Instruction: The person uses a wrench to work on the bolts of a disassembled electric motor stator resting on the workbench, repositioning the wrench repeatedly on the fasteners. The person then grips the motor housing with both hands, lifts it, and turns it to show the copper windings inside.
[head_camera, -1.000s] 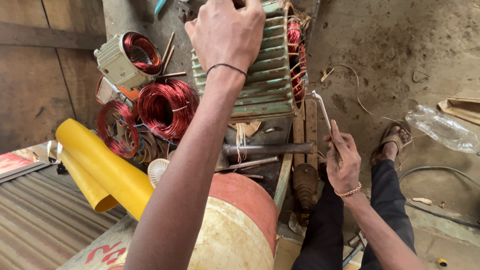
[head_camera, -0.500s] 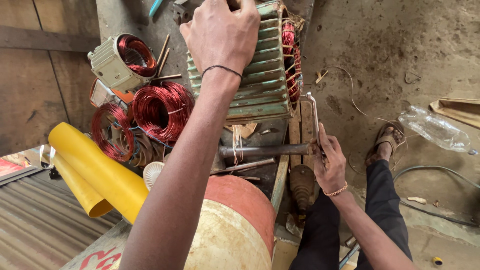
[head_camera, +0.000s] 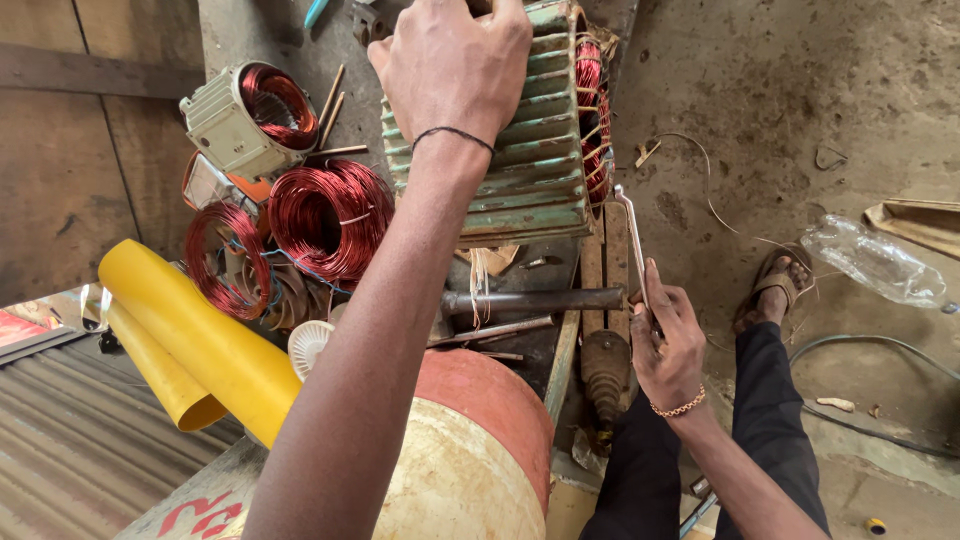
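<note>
My left hand rests gripped on top of a green ribbed motor stator, which lies on its side on the bench. Red copper windings show at its right end. My right hand, wearing a gold bracelet, is closed around a thin pale metal tool. The tool's tip points up at the stator's winding end. A black band circles my left wrist.
Left of the stator lie two red copper wire coils, a small beige stator and yellow rolled sheets. A steel bar and a red-and-cream drum are below. A plastic bottle lies on the dirt floor by my sandalled foot.
My right hand with the thin tool has shifted slightly left and down, closer to the stator's end. My left hand has stayed on top of the stator.
</note>
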